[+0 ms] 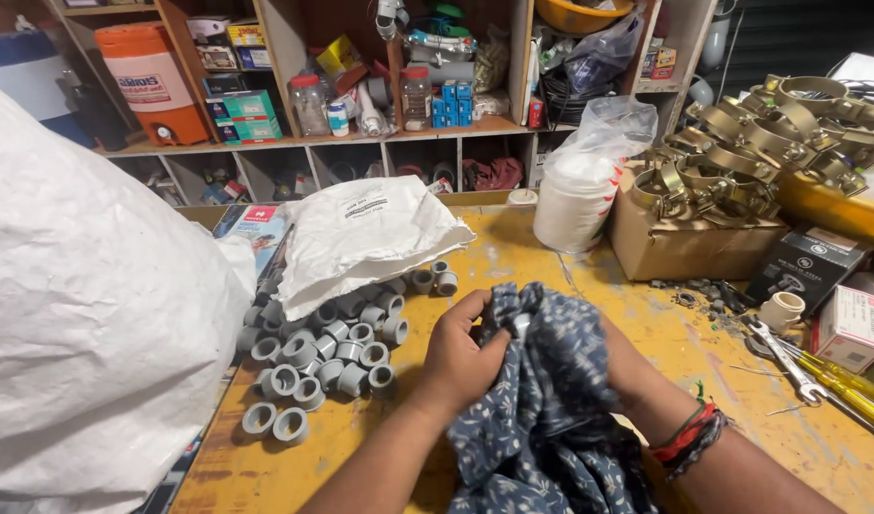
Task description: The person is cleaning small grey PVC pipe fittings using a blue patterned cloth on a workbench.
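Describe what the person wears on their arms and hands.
Both forearms are bare, with no sleeves, and no gloves show. The left hand shows no ring or band. The right hand is hidden under cloth; its wrist carries a stack of thread bracelets, red and dark, with a small green strand.

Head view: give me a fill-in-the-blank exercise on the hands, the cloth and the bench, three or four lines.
1. Both hands are wrapped in a patterned ____ cloth.
2. The left hand grips the cloth beside a heap of grey plastic ____.
3. The right hand is mostly hidden by the cloth; its wrist wears red and dark ____.
4. A spanner lies on the ____ bench, to the right of the hands.

Missing words: blue; pipe fittings; bands; yellow
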